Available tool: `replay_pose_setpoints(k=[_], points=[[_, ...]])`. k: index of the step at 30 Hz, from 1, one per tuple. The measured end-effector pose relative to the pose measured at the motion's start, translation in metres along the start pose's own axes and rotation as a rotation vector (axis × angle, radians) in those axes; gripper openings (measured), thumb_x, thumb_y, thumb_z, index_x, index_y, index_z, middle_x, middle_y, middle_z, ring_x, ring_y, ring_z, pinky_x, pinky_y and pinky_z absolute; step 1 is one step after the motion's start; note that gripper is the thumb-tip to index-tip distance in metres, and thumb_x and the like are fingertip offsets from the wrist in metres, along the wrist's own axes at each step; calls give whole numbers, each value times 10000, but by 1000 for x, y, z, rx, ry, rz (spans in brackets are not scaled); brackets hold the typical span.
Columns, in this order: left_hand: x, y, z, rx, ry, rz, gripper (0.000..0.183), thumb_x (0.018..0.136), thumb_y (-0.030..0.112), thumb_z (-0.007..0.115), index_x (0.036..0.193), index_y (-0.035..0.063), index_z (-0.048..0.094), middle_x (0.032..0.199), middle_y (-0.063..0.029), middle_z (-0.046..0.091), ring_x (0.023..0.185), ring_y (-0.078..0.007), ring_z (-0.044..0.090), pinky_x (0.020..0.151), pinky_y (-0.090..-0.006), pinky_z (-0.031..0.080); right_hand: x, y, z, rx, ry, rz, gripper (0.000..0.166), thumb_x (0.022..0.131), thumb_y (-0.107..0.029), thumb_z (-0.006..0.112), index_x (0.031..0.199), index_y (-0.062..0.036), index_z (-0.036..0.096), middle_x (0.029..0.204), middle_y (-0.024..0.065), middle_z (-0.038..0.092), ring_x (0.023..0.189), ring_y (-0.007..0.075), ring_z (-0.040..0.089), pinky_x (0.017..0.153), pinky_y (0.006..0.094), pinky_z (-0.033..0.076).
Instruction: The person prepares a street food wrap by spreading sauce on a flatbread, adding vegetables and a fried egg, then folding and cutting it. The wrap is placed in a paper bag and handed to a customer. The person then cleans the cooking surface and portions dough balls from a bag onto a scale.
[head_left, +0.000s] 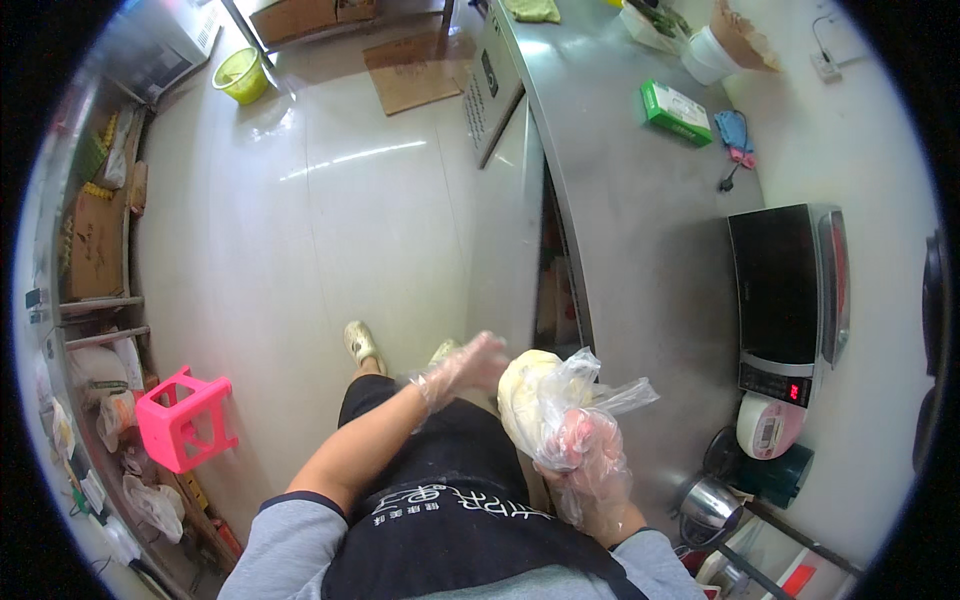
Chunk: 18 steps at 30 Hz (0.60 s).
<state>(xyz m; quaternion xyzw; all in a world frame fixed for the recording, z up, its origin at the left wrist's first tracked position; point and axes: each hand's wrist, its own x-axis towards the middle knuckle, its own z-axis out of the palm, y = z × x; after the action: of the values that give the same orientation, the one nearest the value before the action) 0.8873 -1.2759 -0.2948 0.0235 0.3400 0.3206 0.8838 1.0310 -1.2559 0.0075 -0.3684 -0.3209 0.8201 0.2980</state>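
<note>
A clear plastic bag with a pale yellow, dough-like mass (529, 401) inside is held up in front of my apron. My right hand (589, 450), in a transparent disposable glove, grips the gathered plastic at its lower right, and loose ends stick out towards the counter. Just left of the bag is my left hand (476, 366), also gloved and slightly blurred. Its fingers are stretched out, with nothing in them. Whether the fingertips touch the bag is hard to see. The bag hangs by the front edge of a stainless steel counter (637, 247).
On the counter stand a microwave oven (776, 285), a green and white box (675, 112) and a metal kettle (709, 510). A pink plastic stool (186, 420) sits on the floor to the left, before shelves. Farther off are a yellow-green bucket (241, 76) and flattened cardboard (412, 71).
</note>
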Motion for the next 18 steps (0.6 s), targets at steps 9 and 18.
replay_pose_setpoints(k=[9,18], points=[[-223,101,0,464,324,333,524,967,491,432,1224,46,530,1234,-132,562,1157,-246,525,1000,-383,410,49,43,134,-246,-122,72,308,947,-373,530,864,-81,482,764,23,462,625,142,447,511,282,370],[-512,34,-232,28,851,694,554,956,493,462,1346,100,466,1315,-116,531,1245,-250,471,1051,-424,355,145,159,369,-172,-259,227,242,990,-358,479,1033,-133,557,823,-2,570,630,96,552,419,224,399]])
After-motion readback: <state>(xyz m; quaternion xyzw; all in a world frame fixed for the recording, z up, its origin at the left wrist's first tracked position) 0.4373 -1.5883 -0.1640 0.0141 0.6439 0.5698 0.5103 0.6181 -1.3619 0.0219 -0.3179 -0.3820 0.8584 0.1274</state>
